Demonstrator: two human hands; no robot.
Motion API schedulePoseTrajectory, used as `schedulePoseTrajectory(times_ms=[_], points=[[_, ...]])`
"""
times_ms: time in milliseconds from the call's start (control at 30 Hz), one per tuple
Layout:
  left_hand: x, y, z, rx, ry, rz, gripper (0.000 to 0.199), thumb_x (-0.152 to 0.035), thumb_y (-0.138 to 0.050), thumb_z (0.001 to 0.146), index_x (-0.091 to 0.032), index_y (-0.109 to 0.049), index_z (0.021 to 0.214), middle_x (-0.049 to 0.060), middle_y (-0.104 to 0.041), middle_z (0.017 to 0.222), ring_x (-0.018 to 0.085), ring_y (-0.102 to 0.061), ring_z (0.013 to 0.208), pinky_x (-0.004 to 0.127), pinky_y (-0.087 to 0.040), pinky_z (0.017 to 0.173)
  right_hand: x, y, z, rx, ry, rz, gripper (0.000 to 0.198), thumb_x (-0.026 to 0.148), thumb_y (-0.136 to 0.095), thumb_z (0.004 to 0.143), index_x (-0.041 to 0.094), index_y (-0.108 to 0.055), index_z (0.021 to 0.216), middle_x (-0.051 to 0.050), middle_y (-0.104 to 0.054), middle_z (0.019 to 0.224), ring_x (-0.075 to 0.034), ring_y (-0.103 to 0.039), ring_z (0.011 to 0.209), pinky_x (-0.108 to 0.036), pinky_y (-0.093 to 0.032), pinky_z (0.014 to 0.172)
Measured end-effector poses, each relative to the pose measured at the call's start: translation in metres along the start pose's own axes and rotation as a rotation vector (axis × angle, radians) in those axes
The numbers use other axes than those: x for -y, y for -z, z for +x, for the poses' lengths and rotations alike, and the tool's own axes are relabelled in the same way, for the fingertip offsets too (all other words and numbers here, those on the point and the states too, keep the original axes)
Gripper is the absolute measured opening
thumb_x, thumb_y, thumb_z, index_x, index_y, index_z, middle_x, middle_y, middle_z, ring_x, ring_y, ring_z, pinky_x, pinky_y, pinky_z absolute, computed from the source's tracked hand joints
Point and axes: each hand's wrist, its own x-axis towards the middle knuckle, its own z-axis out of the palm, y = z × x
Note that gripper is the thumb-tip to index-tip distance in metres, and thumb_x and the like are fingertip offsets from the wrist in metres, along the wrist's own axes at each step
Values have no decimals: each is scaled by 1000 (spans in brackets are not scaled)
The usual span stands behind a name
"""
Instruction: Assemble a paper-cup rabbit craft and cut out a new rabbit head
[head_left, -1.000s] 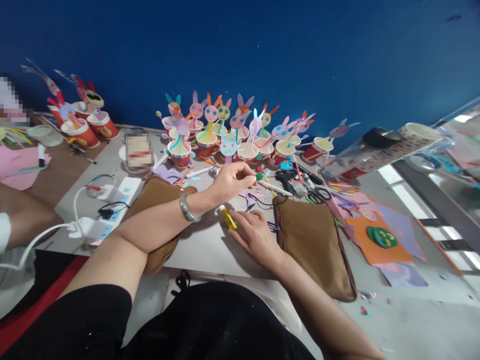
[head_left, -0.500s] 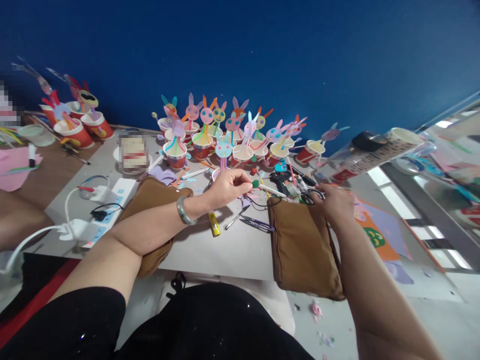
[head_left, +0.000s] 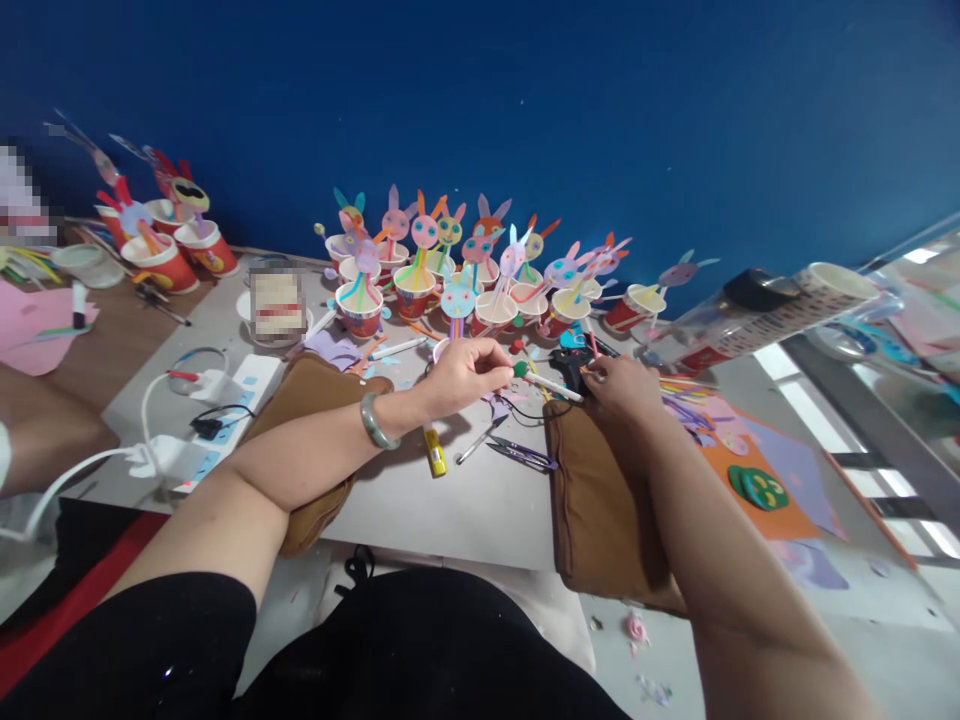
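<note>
My left hand (head_left: 471, 378) hovers over the middle of the table, thumb and fingers pinched together. Whatever they pinch is too small to name. Close by its fingertips lies a white stick (head_left: 555, 386) with a green end. My right hand (head_left: 624, 388) curls its fingers round the rear of a black glue gun (head_left: 571, 358), covering part of it. A black cord (head_left: 529, 414) curves across the table below the glue gun. Between my forearms lie purple thread snips (head_left: 523, 455), a pen (head_left: 481, 440) and a yellow tube (head_left: 435, 452).
Paper cups (head_left: 361, 312) with rabbit-faced paper figures crowd against the blue wall (head_left: 480, 90). A power strip (head_left: 238, 400) with cables stands left. Brown cushions (head_left: 592, 500) flank the front edge. A clear bag of cups (head_left: 765, 315) and coloured paper (head_left: 784, 515) lie right. Another person's arm (head_left: 56, 410) shows far left.
My right hand has moved left from the scissors to the black glue gun. The scissors are now out of sight. My left hand keeps its pinch, and the view has shifted slightly.
</note>
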Motion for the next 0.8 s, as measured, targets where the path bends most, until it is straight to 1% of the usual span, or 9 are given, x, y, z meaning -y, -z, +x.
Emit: schedulePoseTrajectory(times_ms=[67,133,233,333,400,467,567,667,800], points=[[1,0,0,9,-5,-8,2,-13,-67,80,-13,-65,79,-1,-66,65,6,-59,55,18,-50,53,0,3,5,49,-78,-54,37,32,-56,87,16,-79,111,-23,-74,118,-39,-66,111,-50,-44,91],[2,0,0,11,-19,-9,3,-13,-68,79,-12,-65,79,-1,-66,66,6,-59,55,18,-49,53,2,4,8,53,-93,-65,36,32,-55,88,17,-79,111,-22,-74,119,-39,-65,114,-51,-44,93],[2,0,0,10,-26,-6,3,-13,-68,78,-13,-66,79,-2,-65,66,5,-58,55,17,-49,54,8,4,12,96,-70,-11,40,47,-52,92,19,-80,100,-18,-77,105,-35,-68,104,-49,-44,92],[3,0,0,10,-20,-2,3,-13,-68,79,-13,-65,79,-2,-64,65,5,-57,55,16,-47,53,16,3,16,151,-115,32,47,61,-57,86,19,-77,87,-15,-76,91,-32,-69,92,-46,-45,87],[2,0,0,7,-19,1,3,-11,-67,78,-13,-65,78,-2,-64,65,5,-58,55,17,-47,53,19,4,19,178,-145,47,48,66,-62,82,19,-74,80,-14,-75,86,-31,-68,88,-43,-45,83],[1,-1,-1,6,-18,7,3,-11,-67,77,-13,-65,78,-2,-65,65,6,-58,55,18,-47,53,19,5,21,213,-153,71,47,66,-64,80,20,-70,71,-13,-73,81,-29,-67,86,-40,-44,79],[-3,-1,-1,-11,-22,20,2,-12,-67,77,-13,-65,77,-1,-66,65,7,-60,57,18,-47,54,14,7,19,223,-187,163,39,56,-66,80,21,-64,63,-10,-68,74,-27,-64,80,-36,-41,73],[-8,0,-3,-31,-34,33,3,-13,-68,77,-14,-64,76,-2,-66,64,6,-59,57,17,-45,54,3,8,8,128,-257,311,30,47,-67,80,22,-61,63,-6,-63,67,-24,-59,73,-34,-39,69],[-11,-1,-4,-20,-10,25,4,-15,-66,77,-15,-63,75,-4,-62,59,5,-52,50,18,-40,50,-12,8,-15,-149,-297,720,26,38,-76,72,23,-58,62,-2,-56,56,-19,-50,62,-34,-35,64]])
